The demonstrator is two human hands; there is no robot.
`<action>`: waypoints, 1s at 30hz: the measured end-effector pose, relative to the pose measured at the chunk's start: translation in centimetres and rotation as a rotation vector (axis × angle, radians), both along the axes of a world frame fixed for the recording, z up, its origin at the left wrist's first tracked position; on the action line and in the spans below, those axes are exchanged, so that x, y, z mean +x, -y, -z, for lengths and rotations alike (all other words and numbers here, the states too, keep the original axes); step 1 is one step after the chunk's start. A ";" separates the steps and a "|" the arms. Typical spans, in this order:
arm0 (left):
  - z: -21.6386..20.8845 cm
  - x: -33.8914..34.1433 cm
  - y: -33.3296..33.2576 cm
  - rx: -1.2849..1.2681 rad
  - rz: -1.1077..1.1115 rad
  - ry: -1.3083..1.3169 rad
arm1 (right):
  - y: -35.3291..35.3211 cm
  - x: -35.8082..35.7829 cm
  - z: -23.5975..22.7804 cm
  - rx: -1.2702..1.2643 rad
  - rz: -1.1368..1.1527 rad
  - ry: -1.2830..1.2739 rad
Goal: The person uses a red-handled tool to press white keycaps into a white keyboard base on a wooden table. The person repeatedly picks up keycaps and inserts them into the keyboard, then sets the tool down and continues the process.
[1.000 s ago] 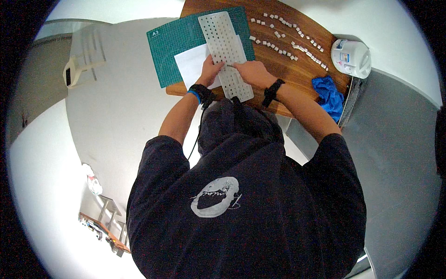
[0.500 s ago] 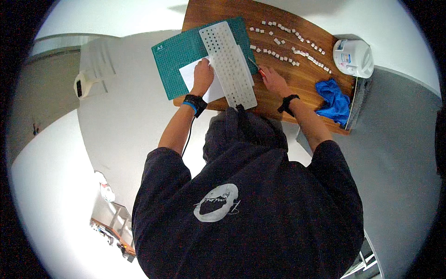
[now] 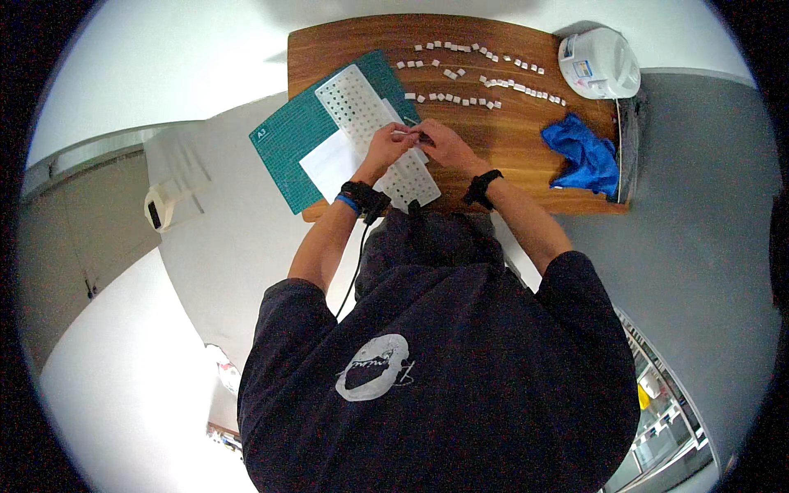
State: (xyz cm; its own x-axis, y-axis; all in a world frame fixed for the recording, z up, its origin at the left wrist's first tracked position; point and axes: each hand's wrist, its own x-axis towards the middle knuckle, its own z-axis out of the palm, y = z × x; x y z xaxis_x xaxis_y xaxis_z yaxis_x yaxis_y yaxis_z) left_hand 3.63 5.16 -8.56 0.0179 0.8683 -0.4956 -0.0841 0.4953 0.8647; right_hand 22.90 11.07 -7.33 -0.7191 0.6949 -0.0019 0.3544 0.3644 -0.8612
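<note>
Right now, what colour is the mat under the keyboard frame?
Dark green with a fine grid, seen in the head view: cutting mat beneath the white keyboard frame.

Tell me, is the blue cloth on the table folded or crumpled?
Crumpled: the blue cloth lies bunched in uneven folds at the wooden table's right end.

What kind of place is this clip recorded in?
Probably a small workbench in an office or workshop: a wooden table carries a green cutting mat, a keyboard with its keys off, and rows of loose white keycaps. Both hands meet over the keyboard.
</note>
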 end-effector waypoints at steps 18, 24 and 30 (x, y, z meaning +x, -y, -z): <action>2.2 3.6 -1.6 0.031 0.139 -0.216 | -8.2 16.5 9.9 0.040 0.757 0.368; 4.2 -0.5 1.4 -0.084 0.002 -0.348 | -9.3 16.0 6.4 0.275 0.502 0.323; 3.0 -1.5 2.5 -0.079 -0.175 -0.753 | -10.9 17.8 7.2 0.424 0.343 0.466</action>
